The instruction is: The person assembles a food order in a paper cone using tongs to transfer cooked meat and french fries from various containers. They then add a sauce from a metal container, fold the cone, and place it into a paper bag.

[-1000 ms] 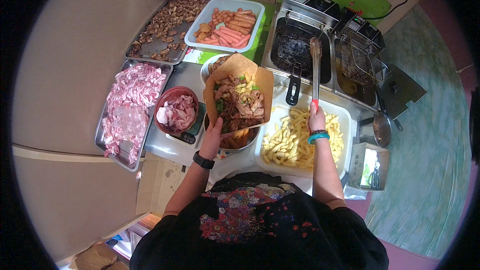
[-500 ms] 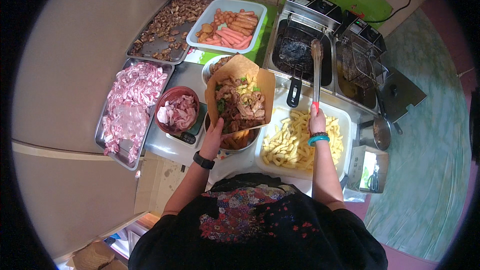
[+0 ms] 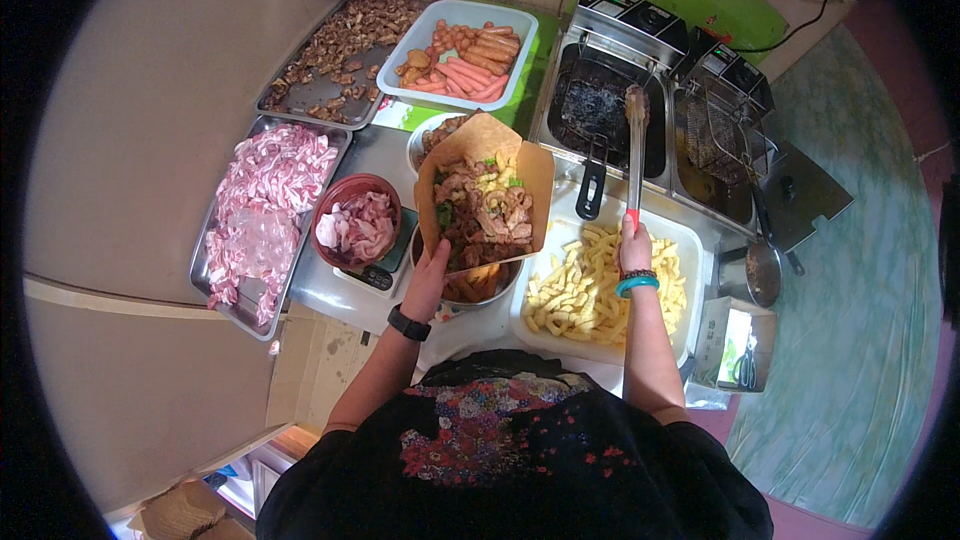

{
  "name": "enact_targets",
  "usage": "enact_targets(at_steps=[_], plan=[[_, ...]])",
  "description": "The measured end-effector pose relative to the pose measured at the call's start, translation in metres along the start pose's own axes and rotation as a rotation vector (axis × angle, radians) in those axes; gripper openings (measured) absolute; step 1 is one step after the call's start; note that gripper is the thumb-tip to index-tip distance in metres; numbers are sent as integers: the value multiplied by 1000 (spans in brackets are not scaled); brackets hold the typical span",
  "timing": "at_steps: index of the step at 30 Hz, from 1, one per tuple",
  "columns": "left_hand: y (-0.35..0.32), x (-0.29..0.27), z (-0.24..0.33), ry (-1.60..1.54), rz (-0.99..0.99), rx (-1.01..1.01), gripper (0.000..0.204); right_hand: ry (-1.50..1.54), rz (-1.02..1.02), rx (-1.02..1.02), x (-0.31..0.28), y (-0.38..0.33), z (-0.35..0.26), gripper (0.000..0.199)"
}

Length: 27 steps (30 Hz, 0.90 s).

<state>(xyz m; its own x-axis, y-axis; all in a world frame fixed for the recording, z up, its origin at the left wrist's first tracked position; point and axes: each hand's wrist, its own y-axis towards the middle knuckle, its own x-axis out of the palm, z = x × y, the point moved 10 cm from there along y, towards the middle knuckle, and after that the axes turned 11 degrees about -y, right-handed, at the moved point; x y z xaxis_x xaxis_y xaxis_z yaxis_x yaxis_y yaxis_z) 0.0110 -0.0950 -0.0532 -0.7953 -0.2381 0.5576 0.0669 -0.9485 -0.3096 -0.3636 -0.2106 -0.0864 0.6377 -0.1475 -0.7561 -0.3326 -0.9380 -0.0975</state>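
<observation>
**Takeaway box: hold level, tongs over fryer**

Takeaway box (image 3: 487,195), brown card, flaps open, filled w/ sliced meat, some fries & green bits; held up just above steel bowl (image 3: 478,280), left of fries tray (image 3: 600,280). Left hand (image 3: 432,275) closed round box's near lower edge, thumb on top, rest of fingers hidden beneath. Right hand (image 3: 634,250) wrapped shut on red-tipped end of tongs (image 3: 635,155), over far edge of fries tray. Tong tips reach out over left fryer tank (image 3: 600,110); whether tips pinch anything — can't tell, too small.

Doing it well, judged from this:
- Keep box level, tilted slightly toward body; contents heaped near rim, so any tip forward likely spills into bowl or onto worktop (image 3: 380,145).
- Support from below w/ palm, not just edge pinch — card prob. soft under hot load.
- Keep tongs' tips clear of oil surface & basket handle (image 3: 590,190), just left of tongs.
- If moving food from fryer to box, bring box closer to fries tray rather than stretching tongs across; drips then fall on tray.

Left of fries tray, beyond box: red bowl of raw meat (image 3: 357,223) on scale (image 3: 385,265) — keep cooked items apart from it.
</observation>
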Motion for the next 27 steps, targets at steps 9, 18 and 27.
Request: enact_targets(at_steps=[9, 18, 27], plan=[[-3, 3, 2, 25, 12, -14, 48, -36, 1, 23, 4, 3, 8, 53], [-1, 8, 3, -1, -20, 3, 48, -103, 199, -180, -9, 2, -3, 47], [-3, 7, 5, 36, 0, -1, 47, -38, 17, -6, -5, -8, -8, 51]])
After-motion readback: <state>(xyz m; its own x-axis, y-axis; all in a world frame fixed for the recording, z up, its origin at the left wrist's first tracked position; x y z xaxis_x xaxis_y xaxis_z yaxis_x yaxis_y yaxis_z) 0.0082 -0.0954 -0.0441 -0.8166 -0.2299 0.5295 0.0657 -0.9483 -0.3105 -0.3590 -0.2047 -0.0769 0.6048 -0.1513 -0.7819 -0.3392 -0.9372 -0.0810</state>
